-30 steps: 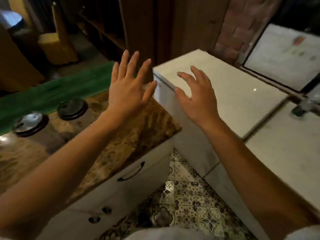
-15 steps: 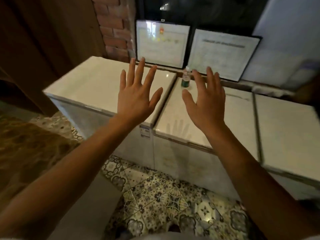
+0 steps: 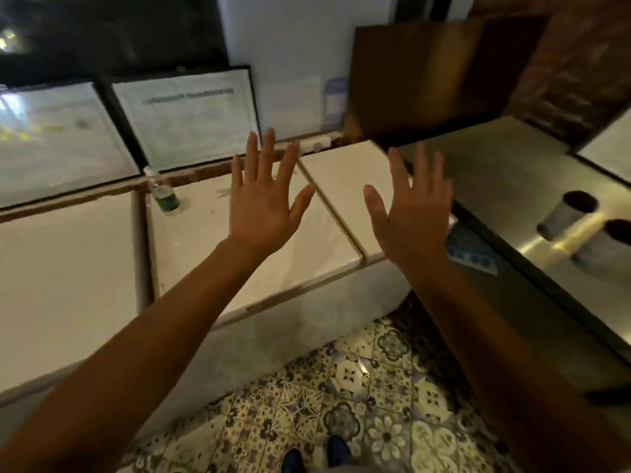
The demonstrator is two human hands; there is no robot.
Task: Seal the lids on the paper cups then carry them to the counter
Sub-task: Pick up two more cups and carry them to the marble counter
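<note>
Left hand up in air, fingers straight and spread wide, holds nothing. Right hand same, flat and spread, holds nothing. Both float over white chest tops. Two paper cups with no lids stand close together on shiny worktop, far right. Small green bottle stands by framed papers. Patterned floor below.

Small green bottle stands on white chest freezer.
</note>
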